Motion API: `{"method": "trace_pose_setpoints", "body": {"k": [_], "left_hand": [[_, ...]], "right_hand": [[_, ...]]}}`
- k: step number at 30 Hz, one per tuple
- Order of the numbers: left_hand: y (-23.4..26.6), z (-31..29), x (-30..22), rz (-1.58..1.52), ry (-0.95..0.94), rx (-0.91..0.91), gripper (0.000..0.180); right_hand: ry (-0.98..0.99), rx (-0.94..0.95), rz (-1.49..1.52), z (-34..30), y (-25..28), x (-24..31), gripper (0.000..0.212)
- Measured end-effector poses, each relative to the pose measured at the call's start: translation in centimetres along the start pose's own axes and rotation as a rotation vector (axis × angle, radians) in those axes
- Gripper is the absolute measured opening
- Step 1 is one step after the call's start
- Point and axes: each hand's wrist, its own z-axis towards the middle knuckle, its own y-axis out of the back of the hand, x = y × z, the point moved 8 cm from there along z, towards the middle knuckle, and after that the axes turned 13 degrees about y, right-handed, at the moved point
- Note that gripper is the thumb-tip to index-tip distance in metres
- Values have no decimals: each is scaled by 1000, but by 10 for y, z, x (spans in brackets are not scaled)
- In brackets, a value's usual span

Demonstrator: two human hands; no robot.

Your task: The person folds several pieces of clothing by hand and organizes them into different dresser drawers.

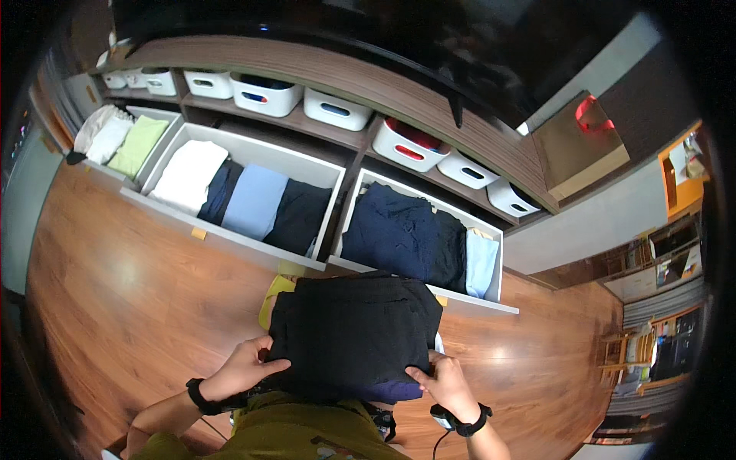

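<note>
I see the left hand (247, 369) and right hand (445, 383) clamped on the side edges of the folded black stack (353, 330), before the open drawer (475, 302), where uneven grip could let layers slip.

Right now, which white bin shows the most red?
The leftmost bin above the rightmost drawer: red shows at its top and handle hole; no other shows so much.

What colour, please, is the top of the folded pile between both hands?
The folded pile is black on top, seen best in the head view.
</note>
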Motion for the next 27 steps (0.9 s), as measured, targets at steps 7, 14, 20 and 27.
{"method": "trace_pose_setpoints", "body": {"k": [7,14,20,27], "left_hand": [[11,-18,-44,481,-141,-296,33],[-9,-11,-111,-453,324,50,26],[-24,70,-267,-335,-190,145,31],[-35,190,-301,-111,-343,162,10]], "right_hand": [[34,126,523,9,3,-2,14],[-172,-11,1620,20,15,-34,42],[101,-299,1375,141,147,-23,26],[297,-578,1233,183,189,-69,25]]}}
